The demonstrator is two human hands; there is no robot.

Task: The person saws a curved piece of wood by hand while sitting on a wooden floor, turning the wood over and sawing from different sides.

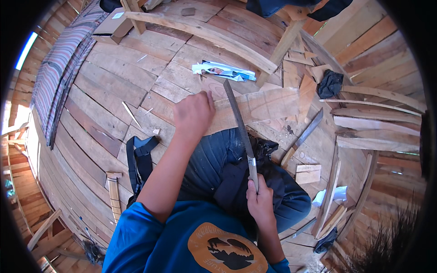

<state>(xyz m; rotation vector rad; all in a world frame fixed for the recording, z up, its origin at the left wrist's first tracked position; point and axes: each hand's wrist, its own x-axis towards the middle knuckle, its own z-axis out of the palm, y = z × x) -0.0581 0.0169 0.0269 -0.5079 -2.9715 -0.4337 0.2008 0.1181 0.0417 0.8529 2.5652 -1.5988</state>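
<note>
A flat, pale wooden board [271, 103] lies crosswise over my bent legs, its wider end to the right. My left hand [195, 113] is closed on the board's left end, knuckles up. In my right hand [261, 198] is the light handle of a machete [238, 116], held low near my lap. Its long, dark, narrow blade points away from me and crosses above the board; whether it touches the wood I cannot tell. A second machete [310, 129] with a wooden handle lies on the floor to the right of my knee.
Beyond the board, a crumpled white-and-blue packet [224, 71] rests on the plank floor [114, 73]. Further off runs a long curved timber [205, 34]. Several wood strips [378, 141] lie right, near a black bag [330, 84]. A black strap [142, 154] lies left of my legs.
</note>
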